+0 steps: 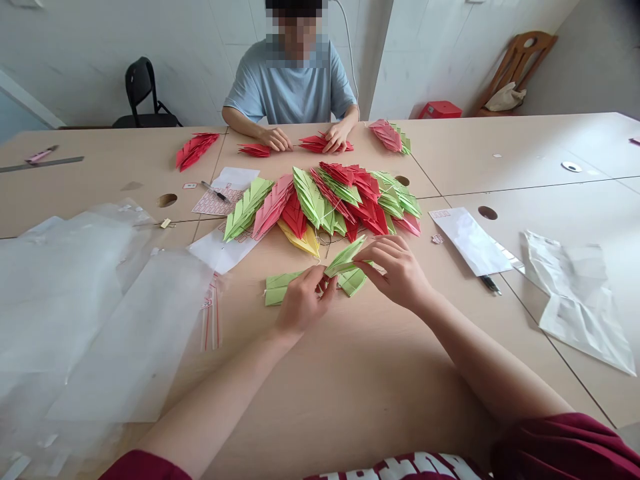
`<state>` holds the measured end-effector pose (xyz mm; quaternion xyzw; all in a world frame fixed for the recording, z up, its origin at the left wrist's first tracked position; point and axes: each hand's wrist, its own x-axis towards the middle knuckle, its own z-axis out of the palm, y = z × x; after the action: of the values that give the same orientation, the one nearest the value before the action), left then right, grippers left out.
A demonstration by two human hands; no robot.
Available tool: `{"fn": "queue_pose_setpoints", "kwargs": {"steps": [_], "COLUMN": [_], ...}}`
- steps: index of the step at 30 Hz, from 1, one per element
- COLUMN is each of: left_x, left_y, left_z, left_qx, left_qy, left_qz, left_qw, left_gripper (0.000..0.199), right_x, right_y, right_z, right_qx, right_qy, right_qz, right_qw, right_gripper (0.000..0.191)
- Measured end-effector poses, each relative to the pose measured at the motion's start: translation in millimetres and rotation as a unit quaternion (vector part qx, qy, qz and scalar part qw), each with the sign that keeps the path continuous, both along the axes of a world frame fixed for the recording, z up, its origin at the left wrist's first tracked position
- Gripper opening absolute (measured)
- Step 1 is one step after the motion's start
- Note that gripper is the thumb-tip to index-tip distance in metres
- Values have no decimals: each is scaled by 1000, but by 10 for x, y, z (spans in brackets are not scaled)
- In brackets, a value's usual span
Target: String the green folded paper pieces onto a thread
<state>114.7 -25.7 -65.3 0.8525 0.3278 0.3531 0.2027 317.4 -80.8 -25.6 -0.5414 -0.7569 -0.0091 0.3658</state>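
Observation:
Between my two hands is a light green piece of folded paper [345,259], lifted a little off the table. My left hand [306,299] pinches its near left end, fingers closed. At its right side, my right hand [395,270] grips the edge between thumb and fingers. Below and to the left lies another green folded paper [278,289], partly hidden by my left hand. More green paper [354,283] shows under the held piece. Just beyond my hands sits a heap of pleated paper pieces [367,197] in red, green and pink, with a yellow piece [301,240] at its front.
Across the table [380,373] a person in a blue shirt [295,83] handles red folded papers [320,143]. Clear plastic bags [95,293] cover the left side. White sheets [470,240], a pen [491,285] and a white bag [575,293] lie to the right.

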Motion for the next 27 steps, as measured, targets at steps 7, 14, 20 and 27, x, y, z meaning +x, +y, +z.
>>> {"fn": "queue_pose_setpoints", "kwargs": {"steps": [7, 14, 20, 27], "left_x": [-9, 21, 25, -10], "left_y": [-52, -100, -88, -68], "left_z": [39, 82, 80, 79], "left_qx": [69, 166, 197, 332], "left_qy": [23, 62, 75, 115], "left_qz": [-36, -47, -21, -11], "left_qw": [997, 983, 977, 936], "left_gripper": [11, 15, 20, 22], "right_x": [-110, -216, -247, -269], "right_y": [-70, -117, -110, -155], "right_z": [28, 49, 26, 30], "right_qx": [-11, -13, -21, -27], "right_qy": [-53, -88, -36, -8], "right_qz": [37, 21, 9, -14], "right_qw": [998, 996, 999, 999], "right_gripper": [10, 11, 10, 9]}}
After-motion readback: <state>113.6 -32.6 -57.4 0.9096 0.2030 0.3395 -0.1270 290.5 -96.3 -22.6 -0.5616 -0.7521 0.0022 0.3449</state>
